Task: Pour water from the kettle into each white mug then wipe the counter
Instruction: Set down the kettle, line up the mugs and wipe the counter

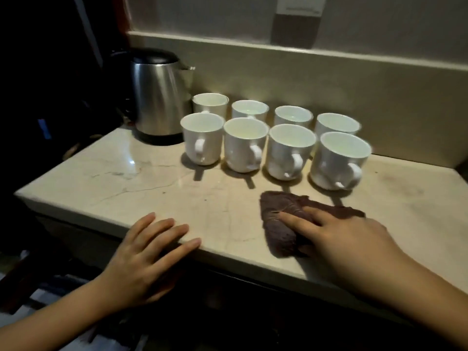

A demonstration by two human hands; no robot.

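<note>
A steel kettle [159, 97] with a black lid stands upright at the back left of the marble counter [126, 178]. Several white mugs [244, 145] sit in two rows to its right, handles toward me. A dark brown cloth [281, 221] lies on the counter in front of the mugs. My right hand [339, 236] lies flat on the cloth, fingers spread over it. My left hand [149, 252] rests on the counter's front edge, fingers apart, holding nothing.
A raised ledge and wall run behind the mugs, with a wall socket plate [298, 11] above. Dark space lies left of the kettle. The counter's front edge [228, 259] drops off just beyond my hands.
</note>
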